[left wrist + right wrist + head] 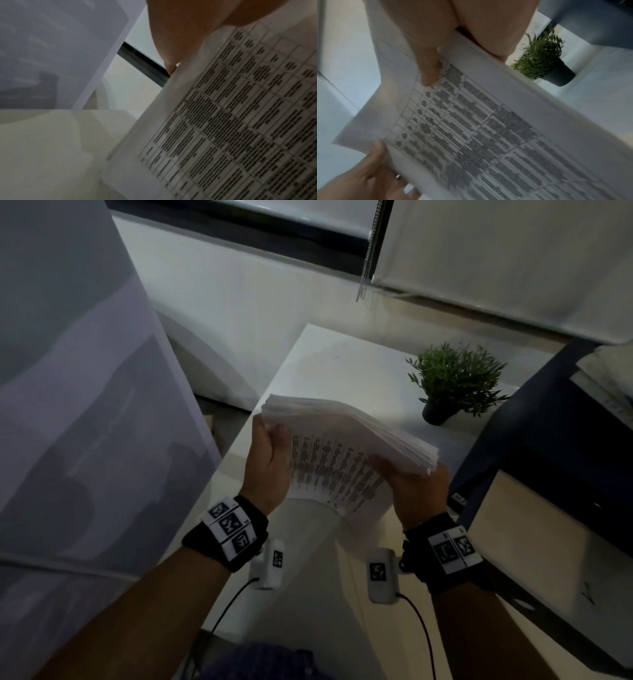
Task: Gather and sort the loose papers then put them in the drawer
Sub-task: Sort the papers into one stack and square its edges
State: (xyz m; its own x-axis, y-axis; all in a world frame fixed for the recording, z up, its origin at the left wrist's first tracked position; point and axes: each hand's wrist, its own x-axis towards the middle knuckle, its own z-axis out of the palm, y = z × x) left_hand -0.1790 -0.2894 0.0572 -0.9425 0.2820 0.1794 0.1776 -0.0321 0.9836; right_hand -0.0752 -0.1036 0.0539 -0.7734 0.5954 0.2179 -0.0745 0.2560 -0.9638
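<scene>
Both hands (270, 463) clasping paper stack (346, 440) edges

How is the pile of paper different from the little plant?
The pile of paper is white with dark printed rows; the little plant is green in a dark pot. The left hand and right hand hold the paper up in the air; the plant stands untouched on the white table. Both are over that table.

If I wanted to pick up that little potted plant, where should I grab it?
Probably grip the dark pot, not the foliage. It stands upright on the white desk, so come in low from the side, fingers wrapping the pot wall beneath the leaves that spread over its rim.
</scene>
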